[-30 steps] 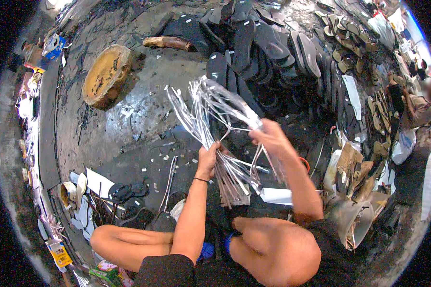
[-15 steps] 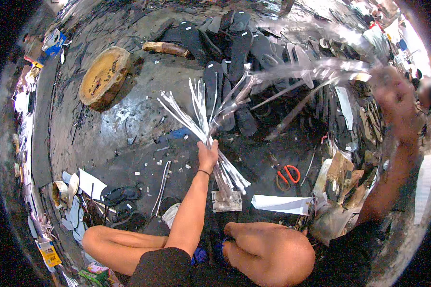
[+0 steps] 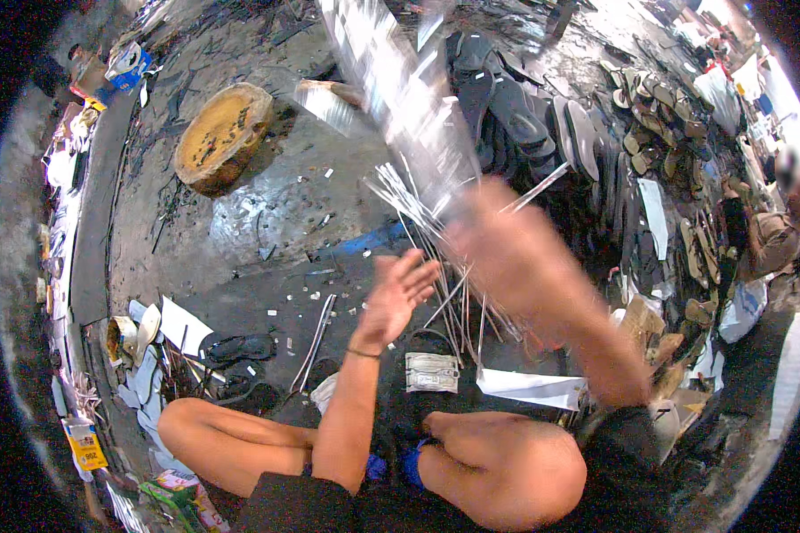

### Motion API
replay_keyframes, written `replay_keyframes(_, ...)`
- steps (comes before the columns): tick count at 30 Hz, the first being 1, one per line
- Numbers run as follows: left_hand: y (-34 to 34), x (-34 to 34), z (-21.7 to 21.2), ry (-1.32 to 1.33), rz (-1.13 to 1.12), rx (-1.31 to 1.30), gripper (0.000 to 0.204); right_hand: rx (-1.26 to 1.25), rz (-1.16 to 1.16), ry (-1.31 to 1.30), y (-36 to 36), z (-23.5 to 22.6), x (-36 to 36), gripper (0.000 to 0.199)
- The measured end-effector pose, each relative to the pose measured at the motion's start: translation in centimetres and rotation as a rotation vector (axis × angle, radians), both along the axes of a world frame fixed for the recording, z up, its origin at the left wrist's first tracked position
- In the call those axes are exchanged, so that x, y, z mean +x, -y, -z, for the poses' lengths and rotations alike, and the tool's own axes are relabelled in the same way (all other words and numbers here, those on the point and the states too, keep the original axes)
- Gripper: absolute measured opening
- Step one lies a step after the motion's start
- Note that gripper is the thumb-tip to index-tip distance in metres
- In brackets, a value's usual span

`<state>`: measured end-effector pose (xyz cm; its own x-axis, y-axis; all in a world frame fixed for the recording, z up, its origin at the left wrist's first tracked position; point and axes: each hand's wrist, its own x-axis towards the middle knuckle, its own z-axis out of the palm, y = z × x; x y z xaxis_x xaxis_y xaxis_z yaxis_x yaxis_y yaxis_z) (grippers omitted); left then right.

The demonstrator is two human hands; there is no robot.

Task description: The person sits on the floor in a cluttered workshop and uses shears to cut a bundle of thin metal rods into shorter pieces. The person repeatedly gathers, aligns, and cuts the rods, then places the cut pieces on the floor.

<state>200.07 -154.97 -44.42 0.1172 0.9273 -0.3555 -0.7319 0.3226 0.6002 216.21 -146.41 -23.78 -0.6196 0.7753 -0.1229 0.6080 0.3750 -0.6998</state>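
Note:
My left hand (image 3: 400,302) is open in the middle, palm up with its fingers apart, and a thin dark band circles its wrist. Just right of it, my right hand (image 3: 480,222) is smeared by motion. A blurred sheaf of shiny whitish strips (image 3: 409,107) stretches up and away from that hand, which appears closed round it. More thin white strips (image 3: 404,195) fan out under and beside the right hand, some reaching down toward my knees. Its fingers cannot be made out singly.
A round wooden block (image 3: 224,138) stands at the far left. Dark sandals (image 3: 511,111) are heaped at the far right of centre. A small white bundle (image 3: 432,372) and a folded white sheet (image 3: 532,388) lie near my legs. Another person (image 3: 773,231) is at the right edge.
My left hand has let go of the white strips and opened. The right hand has swung from the far right to the centre, bringing the blurred sheaf with it.

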Motion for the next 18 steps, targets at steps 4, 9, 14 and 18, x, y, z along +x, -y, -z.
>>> replay_keyframes(4, 2.4, -5.3, 1.1, -0.214, -0.063, -0.149, 0.063, -0.297, -0.081, 0.029, 7.9, 16.2, -7.2, 0.037)
replay_keyframes(9, 3.3, -8.2, -0.4, -0.519, -0.095, -0.369, 0.032, 0.311, 0.06, 0.018, 4.3, 29.4, -3.5, 0.04)
replay_keyframes(14, 3.0, -17.2, -13.6, -0.078, -0.069, 0.104, 0.041, 0.601, -0.25, 0.357, 1.8, 30.5, 3.9, 0.047)
replay_keyframes(18, 2.8, -18.0, -21.2, 0.256, -0.025, 0.302, 0.045, 0.506, -0.018, 0.216, 2.6, 26.5, 3.9, 0.047)
